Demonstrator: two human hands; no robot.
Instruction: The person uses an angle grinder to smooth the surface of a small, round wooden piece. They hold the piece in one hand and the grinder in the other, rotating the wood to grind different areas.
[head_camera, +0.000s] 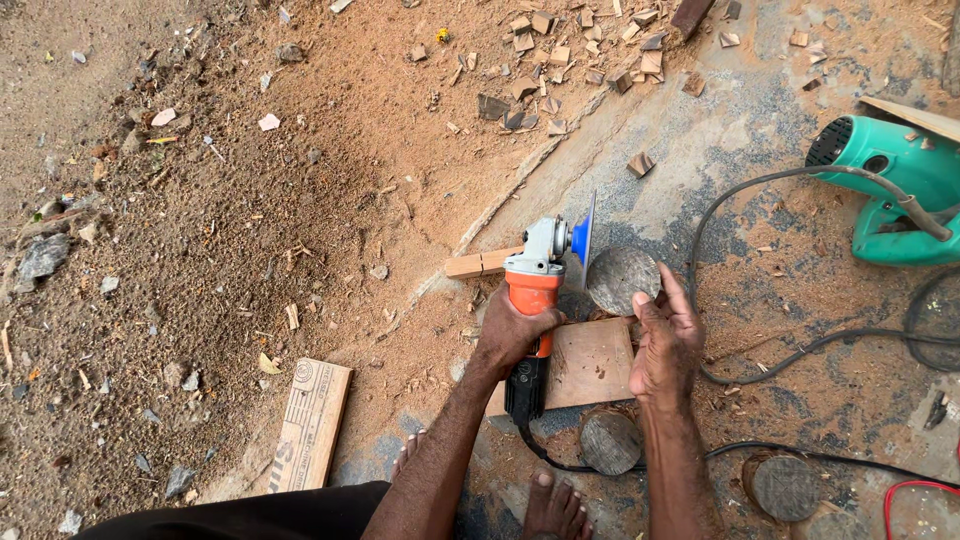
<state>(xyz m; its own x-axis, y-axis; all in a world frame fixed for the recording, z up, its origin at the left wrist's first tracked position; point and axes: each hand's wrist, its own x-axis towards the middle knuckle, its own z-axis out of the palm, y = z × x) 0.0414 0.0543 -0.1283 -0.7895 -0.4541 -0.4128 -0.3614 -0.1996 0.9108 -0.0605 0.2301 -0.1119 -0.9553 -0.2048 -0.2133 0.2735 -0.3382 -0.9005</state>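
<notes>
My left hand (510, 332) grips the orange body of an angle grinder (535, 290) with a grey head and a blue disc (583, 240) standing on edge. My right hand (665, 340) holds a round wooden disc (620, 278) upright, its edge close to the blue grinding disc. Both hands work over a flat wooden board (592, 365) lying on the ground. The grinder's black cable (540, 455) trails back toward me.
Two more round wooden discs (610, 442) (783, 487) lie near my bare feet (555, 510). A green power tool (900, 190) with black cable sits at right. A printed plank (310, 425), a small wood strip (480, 263), wood offcuts (545, 60) and sawdust lie around.
</notes>
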